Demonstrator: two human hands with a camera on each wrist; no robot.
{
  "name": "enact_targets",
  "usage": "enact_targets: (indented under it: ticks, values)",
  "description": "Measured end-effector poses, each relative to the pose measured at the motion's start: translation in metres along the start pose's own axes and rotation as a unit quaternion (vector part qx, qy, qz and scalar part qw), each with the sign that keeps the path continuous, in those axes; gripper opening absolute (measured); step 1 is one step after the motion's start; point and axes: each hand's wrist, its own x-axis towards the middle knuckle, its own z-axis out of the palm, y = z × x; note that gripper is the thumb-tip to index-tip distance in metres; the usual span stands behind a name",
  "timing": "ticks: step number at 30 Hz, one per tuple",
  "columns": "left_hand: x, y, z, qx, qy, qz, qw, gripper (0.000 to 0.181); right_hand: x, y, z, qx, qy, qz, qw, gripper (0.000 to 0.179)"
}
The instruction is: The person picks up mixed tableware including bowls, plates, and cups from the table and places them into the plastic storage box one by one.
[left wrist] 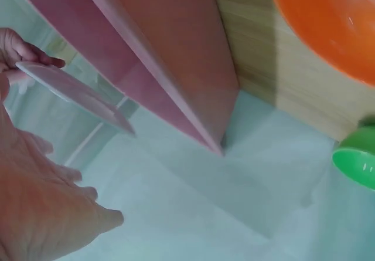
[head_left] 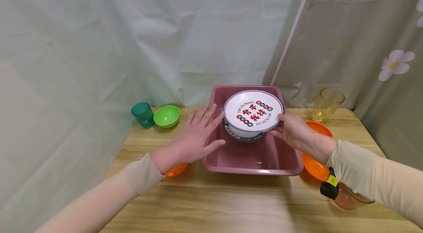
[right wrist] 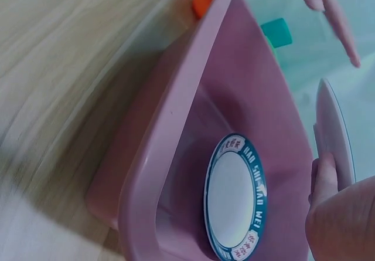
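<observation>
Your right hand (head_left: 292, 129) pinches the edge of 1 white printed plate (head_left: 253, 110), holding it above the pink basin (head_left: 254, 171) on the desk (head_left: 211, 207). Your left hand (head_left: 196, 135) is spread near that plate. A teal-rimmed 2nd plate (right wrist: 234, 199) lies inside the basin; a green bowl (head_left: 167, 116) stands beside a teal cup (head_left: 143, 115).

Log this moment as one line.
right grip: holds printed plate by rim above pink basin | left grip: empty, near printed plate | second plate: inside basin

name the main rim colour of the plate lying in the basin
The plate has a teal rim, clearest in the right wrist view.
</observation>
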Motion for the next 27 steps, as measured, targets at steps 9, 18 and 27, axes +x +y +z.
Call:
enact_targets:
  ticks: [9,18,27]
  values:
    - [-0.006,0.008,-0.003,0.060,-0.021,0.048,0.9968,0.082,0.022,0.001,0.004,-0.022,0.004,0.020,0.9996,0.057]
    - [-0.007,0.016,0.002,0.045,-0.044,0.062,0.9961,0.080,0.046,0.018,0.006,-0.042,0.055,0.022,0.9973,0.055]
    - [-0.009,0.014,0.007,0.047,-0.047,0.061,0.9959,0.081,0.051,0.035,0.008,-0.022,0.060,0.017,0.9978,0.056]
